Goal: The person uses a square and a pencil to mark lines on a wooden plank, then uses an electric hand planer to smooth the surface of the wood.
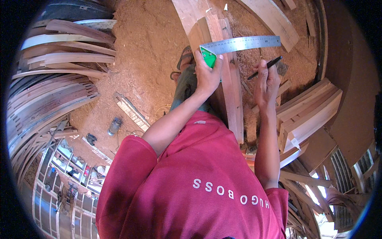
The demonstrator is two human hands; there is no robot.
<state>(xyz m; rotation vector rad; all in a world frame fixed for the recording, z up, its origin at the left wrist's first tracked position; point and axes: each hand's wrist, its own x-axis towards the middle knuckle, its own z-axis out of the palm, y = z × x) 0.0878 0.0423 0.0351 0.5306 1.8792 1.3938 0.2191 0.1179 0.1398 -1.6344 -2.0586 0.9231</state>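
My left hand is closed on the green handle of a try square, pressed to the edge of a long reddish plank. The square's steel ruler blade reaches rightward across the wood and beyond it. To the right of the plank, my right hand holds a black pen between its fingers, pointed toward the lower left, below the blade. A sandalled foot shows behind my left hand.
Stacks of curved boards line the left. More timber is stacked at the right, and a board lies at top right. A grey power tool and offcuts rest on the sawdust-covered floor. A shelving rack stands at lower left.
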